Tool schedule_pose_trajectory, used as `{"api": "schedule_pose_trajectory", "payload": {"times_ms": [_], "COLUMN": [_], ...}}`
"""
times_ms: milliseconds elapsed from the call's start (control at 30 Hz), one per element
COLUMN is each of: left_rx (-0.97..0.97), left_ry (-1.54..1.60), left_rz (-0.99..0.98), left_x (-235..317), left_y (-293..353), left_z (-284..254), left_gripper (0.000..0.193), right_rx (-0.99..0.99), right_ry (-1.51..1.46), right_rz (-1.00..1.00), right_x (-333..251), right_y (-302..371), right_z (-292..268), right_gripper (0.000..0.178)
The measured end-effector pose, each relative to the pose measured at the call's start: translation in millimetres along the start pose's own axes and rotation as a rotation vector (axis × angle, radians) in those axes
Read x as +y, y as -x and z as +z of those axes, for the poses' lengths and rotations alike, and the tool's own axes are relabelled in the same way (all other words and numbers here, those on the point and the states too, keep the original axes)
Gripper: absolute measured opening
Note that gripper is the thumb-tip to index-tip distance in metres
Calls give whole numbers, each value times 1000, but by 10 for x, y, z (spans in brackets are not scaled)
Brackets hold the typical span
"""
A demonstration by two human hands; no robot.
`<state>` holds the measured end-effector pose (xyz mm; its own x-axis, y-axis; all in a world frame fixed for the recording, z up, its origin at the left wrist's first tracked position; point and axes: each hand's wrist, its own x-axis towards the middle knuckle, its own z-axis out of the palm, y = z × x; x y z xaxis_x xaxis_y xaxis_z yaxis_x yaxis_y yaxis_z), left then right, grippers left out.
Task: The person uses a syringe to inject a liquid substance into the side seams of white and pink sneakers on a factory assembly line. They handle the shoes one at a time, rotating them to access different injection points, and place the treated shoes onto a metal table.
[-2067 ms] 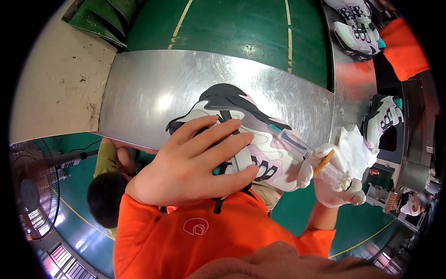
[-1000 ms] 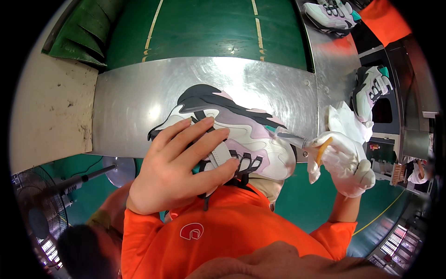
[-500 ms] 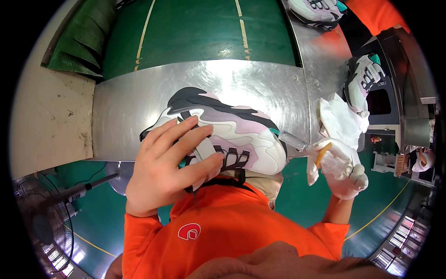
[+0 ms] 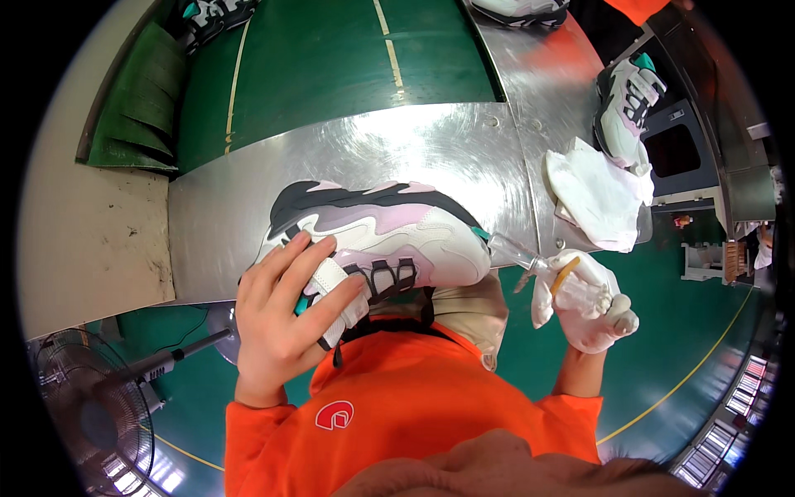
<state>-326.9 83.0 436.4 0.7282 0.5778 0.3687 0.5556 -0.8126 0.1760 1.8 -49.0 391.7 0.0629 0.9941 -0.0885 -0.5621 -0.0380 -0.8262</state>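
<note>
A white, lilac and black sneaker lies on its side above the metal table's near edge, its toe toward the right. My bare left hand grips it around the strap and ankle opening, fingers bent over the upper. In a white glove, my right hand closes on a clear tube-like tool with a narrow end. That end is at the toe, beside a small teal patch near the sole; whether it touches is unclear. A yellow-orange band shows at the gloved fingers.
White cloths lie on the table's right part, below another sneaker. Beyond the metal table runs a green conveyor belt, with a dark shoe at its far left. A fan stands at lower left.
The sneaker has turned slightly in my left hand and sits a little farther left in view. My right hand and the clear tool shifted left with it. A shoe appears at the far left.
</note>
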Motion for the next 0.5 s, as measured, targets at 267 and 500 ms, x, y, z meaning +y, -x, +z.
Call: {"api": "schedule_pose_trajectory", "payload": {"times_ms": [267, 500], "left_rx": [42, 83], "left_ry": [-140, -218], "left_rz": [-45, -62], "left_x": [291, 430], "left_y": [157, 228], "left_z": [117, 213], "left_gripper": [39, 42], "right_rx": [-1, 82], "right_ry": [-193, -282], "right_rz": [-115, -120], "right_x": [228, 395], "right_y": [106, 195], "right_z": [-148, -68], "right_gripper": [111, 108]}}
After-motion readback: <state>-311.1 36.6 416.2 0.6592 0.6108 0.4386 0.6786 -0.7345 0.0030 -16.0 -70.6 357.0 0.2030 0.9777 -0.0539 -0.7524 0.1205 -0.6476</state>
